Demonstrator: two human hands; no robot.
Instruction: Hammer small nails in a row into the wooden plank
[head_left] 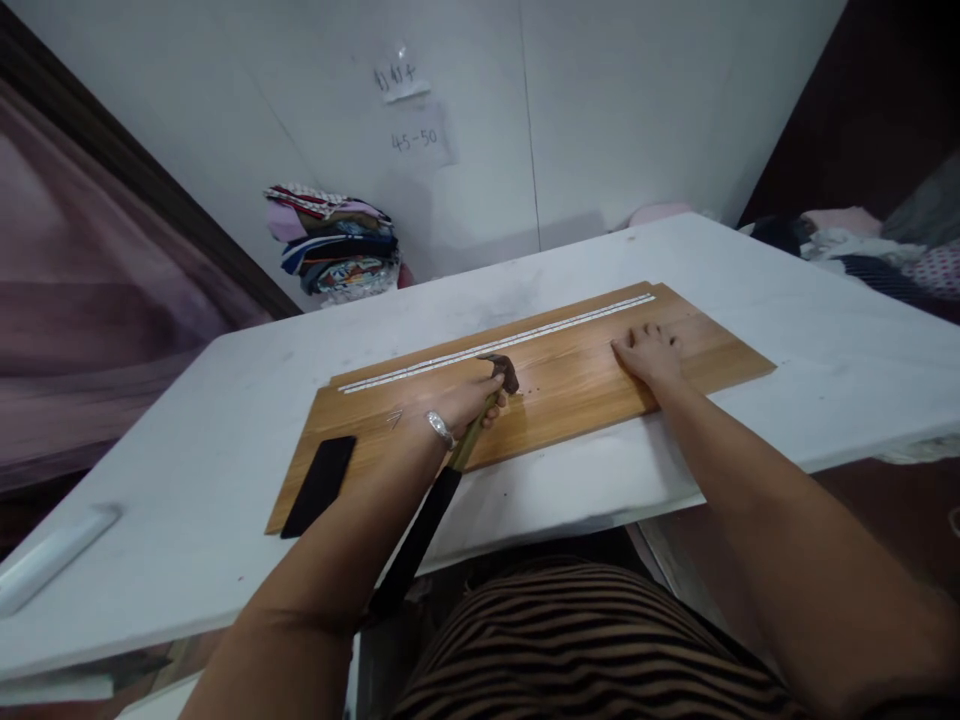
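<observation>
My left hand, with a silver bracelet on its wrist, is wrapped round a hammer close under its head. The dark hammer head is just above or on a wood-grain board; I cannot tell if it touches. Small dark specks lie on the board to the right of the head. The black end of the handle slants down toward my body. Farther right, my right hand rests on the board with its fingers apart and slightly bent, holding nothing. A few thin nails lie left of my left hand.
A long, white, marked strip runs along the board's far side. A black flat object lies at its left end. The white table also bears a pale roll. Folded cloths are stacked at the back, with more fabric at right.
</observation>
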